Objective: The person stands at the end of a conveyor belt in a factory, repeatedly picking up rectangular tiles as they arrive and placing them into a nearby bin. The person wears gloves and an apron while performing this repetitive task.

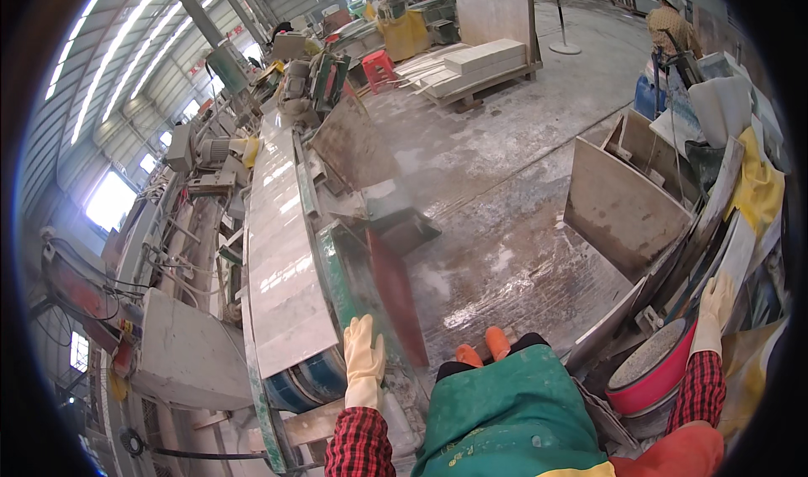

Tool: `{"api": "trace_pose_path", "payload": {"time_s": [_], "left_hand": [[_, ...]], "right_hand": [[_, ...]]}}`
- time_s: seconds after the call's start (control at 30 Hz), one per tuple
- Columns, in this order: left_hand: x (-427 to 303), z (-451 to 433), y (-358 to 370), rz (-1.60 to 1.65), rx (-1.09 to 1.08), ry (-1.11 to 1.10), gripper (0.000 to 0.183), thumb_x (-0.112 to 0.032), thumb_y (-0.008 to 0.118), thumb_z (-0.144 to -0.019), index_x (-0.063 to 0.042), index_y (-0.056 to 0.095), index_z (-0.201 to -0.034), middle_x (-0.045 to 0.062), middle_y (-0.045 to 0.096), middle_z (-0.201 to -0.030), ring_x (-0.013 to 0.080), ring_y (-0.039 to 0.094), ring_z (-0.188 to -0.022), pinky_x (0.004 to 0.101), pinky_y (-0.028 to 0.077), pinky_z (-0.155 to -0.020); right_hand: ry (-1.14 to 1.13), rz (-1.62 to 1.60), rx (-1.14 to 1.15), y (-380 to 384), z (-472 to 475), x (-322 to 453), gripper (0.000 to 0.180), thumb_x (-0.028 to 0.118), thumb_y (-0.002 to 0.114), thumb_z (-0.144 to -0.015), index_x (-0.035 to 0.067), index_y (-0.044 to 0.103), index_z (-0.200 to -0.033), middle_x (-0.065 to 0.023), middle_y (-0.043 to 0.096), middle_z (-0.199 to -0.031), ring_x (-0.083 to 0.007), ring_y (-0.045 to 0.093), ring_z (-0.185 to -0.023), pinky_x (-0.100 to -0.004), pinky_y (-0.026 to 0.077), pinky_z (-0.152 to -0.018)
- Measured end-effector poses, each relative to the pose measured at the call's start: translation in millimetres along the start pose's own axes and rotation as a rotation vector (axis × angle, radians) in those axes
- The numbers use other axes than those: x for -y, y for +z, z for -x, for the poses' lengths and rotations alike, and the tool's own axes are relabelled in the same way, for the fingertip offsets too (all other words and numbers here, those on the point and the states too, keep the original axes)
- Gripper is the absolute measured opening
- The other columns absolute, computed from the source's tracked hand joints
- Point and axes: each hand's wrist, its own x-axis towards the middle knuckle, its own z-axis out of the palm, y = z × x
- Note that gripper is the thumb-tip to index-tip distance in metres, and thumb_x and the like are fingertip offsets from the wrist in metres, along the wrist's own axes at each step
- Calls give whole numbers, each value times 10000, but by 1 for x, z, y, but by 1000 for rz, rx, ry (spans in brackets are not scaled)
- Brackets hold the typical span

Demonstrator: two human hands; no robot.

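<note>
My left hand (pixel 364 356), in a cream rubber glove, is raised with its fingers apart beside the near end of a machine bed. It holds nothing. Pale polished stone strips (pixel 287 275) lie along the bed, above a blue drum (pixel 319 376). My right hand (pixel 715 305), in a matching glove, rests at or over the stacked offcuts at the far right. Whether it grips a piece cannot be told. Just below it stands a red-rimmed round container (pixel 650 366) with a grey top. A green apron covers my front.
Stone slabs (pixel 625 205) lean at the right near a yellow cloth (pixel 757 180). A brown-red board (pixel 394 294) stands beside the machine. Further off are a pallet of stone blocks (pixel 486 57), a red stool (pixel 379 71) and a person in a white cap (pixel 672 19). The floor looks wet.
</note>
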Motion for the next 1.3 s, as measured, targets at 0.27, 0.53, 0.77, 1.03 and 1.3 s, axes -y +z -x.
{"api": "trace_pose_path", "payload": {"time_s": [0.27, 0.53, 0.77, 1.03, 1.3], "left_hand": [[2, 0, -1, 20, -22, 30, 483, -102, 676, -900, -13, 575, -1364, 233, 595, -1390, 439, 465, -1381, 485, 360, -1171], [-3, 1, -4, 28, -68, 5, 466, -108, 691, -888, -33, 603, -1339, 236, 619, -1355, 429, 495, -1359, 483, 369, -1167], [-7, -2, -10, 43, 36, -56, 497, -133, 698, -925, -54, 579, -1402, 261, 529, -1476, 401, 431, -1439, 453, 293, -1233], [0, -1, -7, 56, -4, -5, 484, -117, 703, -910, -18, 591, -1370, 251, 589, -1408, 399, 474, -1405, 467, 317, -1218], [3, 1, -8, 68, -45, 12, 480, -115, 706, -882, -24, 595, -1340, 248, 614, -1362, 419, 501, -1365, 487, 351, -1186]], "right_hand": [[-66, -6, -92, 7, 8, -6, 455, 274, 527, -1009, 1, 582, -1369, -230, 580, -1408, -404, 519, -1309, -485, 402, -1117], [-77, -50, -63, -13, 17, 5, 471, 283, 509, -1017, -23, 572, -1370, -238, 570, -1414, -408, 510, -1316, -471, 395, -1126], [-43, -74, -38, -18, 25, 3, 472, 301, 512, -1028, -23, 573, -1367, -234, 570, -1415, -399, 507, -1326, -469, 404, -1118], [95, 33, 177, -79, 36, 45, 540, 412, 462, -1050, 74, 514, -1467, -153, 496, -1534, -320, 436, -1434, -498, 399, -1130], [330, -21, 335, -159, 54, 103, 621, 478, 506, -1006, 128, 463, -1517, -108, 402, -1614, -298, 341, -1498, -523, 361, -1163]]}}
